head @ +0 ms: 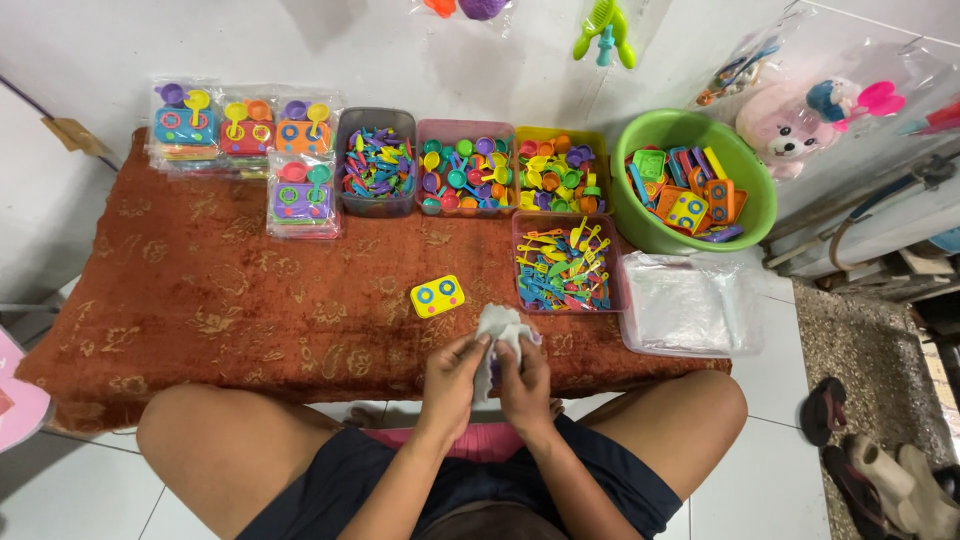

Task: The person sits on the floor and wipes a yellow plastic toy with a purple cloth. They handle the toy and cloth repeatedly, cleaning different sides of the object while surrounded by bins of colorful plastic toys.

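- Landmark: low table under a rust-red patterned cloth [220,290]. Person seated at its near edge, bare knees to either side.
- Far-left corner of the cloth: stack of clear packed toy sets [240,135], each showing a small stove with coloured pans. One more packed set [303,195] lies just nearer, touching the stack.
- Back edge of the cloth, moving right: grey tub [376,160] of mixed plastic utensils, then pink tub [464,165] of little pans and cups, then yellow tub [560,165] of similar pieces. The three sit side by side, touching.
- Middle of the cloth, towards the near edge: single yellow toy stove [437,296], flat, blue and pink rings on top, apart from everything else.
- Left hand [452,375], at the cloth's near edge: fingers curled shut, thumb and fingertips pinching a thin clear plastic bag [500,325].
- Right hand [522,380], just beside the left: fingers also closed on the same bag from the other side. The bag is crumpled and held upright between both hands, just right of the yellow stove.
- Right part of the cloth: second pink tub [566,265] of toy spatulas and forks, in front of the yellow tub.
- Far-right corner: green basin [690,180] of toy stoves.
- Right edge of the cloth: pile of clear bags [688,305], overhanging.
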